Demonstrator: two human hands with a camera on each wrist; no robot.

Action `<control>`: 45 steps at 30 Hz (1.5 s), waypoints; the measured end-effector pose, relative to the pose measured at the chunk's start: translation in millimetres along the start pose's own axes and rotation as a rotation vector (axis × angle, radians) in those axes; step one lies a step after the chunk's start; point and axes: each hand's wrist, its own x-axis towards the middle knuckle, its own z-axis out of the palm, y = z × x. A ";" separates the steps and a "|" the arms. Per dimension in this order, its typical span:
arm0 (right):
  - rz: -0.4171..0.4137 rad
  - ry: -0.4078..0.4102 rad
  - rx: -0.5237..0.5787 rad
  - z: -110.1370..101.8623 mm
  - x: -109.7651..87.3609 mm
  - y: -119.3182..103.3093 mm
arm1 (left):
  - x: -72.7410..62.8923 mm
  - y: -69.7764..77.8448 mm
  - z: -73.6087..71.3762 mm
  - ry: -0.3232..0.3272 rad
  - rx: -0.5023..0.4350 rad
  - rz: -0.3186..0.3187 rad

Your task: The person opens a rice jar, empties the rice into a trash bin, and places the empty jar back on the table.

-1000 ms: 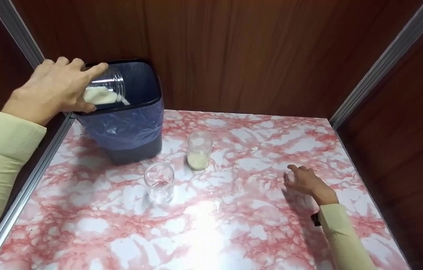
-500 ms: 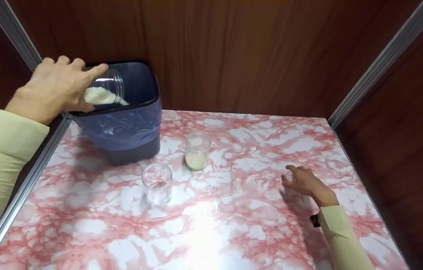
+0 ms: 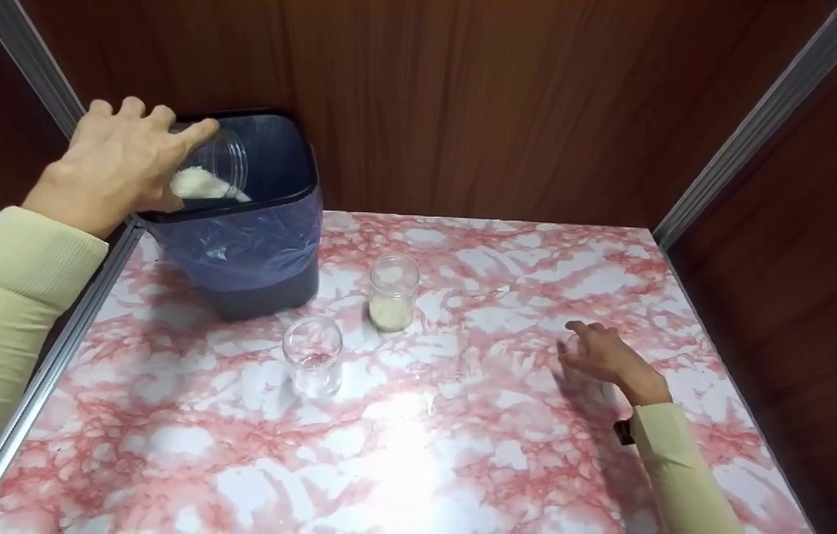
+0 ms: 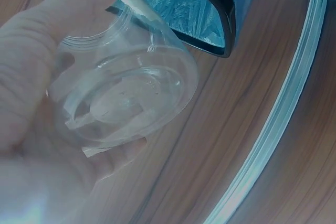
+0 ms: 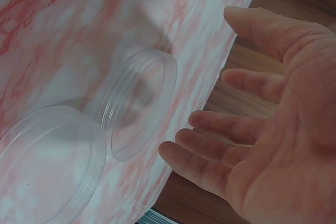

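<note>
My left hand [image 3: 118, 167] grips a clear jar [image 3: 222, 159] on its side over the bin [image 3: 270, 300], thumb and fingers around its wall. In the left wrist view, the round base of the jar [image 4: 131, 98] faces the camera. White powdery or grainy stuff [image 3: 197, 184] lies along the jar's lower side and reaches its mouth, which tips down into the bin. My right hand [image 3: 604, 361] hovers over the table with loosely extended fingers, holding nothing. Close to it in the right wrist view are two clear round pieces that look like lids, one leaning lid [image 5: 142, 106] and another lid [image 5: 52, 161].
On the marbled red-and-white table [image 3: 240, 460] stand a clear jar [image 3: 314, 360] and another jar [image 3: 392, 304] with pale stuff at its bottom. A purple-blue bag [image 3: 255, 245] lines the bin. Wooden walls [image 3: 500, 111] enclose the table's back and sides.
The jar in my left hand has tilted slightly further mouth-down, and the white stuff inside has shrunk a little. My right hand has stayed almost still.
</note>
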 end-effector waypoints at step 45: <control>0.042 -0.029 0.008 3.7 -0.3 -7.1 | 29.9 17.9 -3.1 -0.262 0.373 0.133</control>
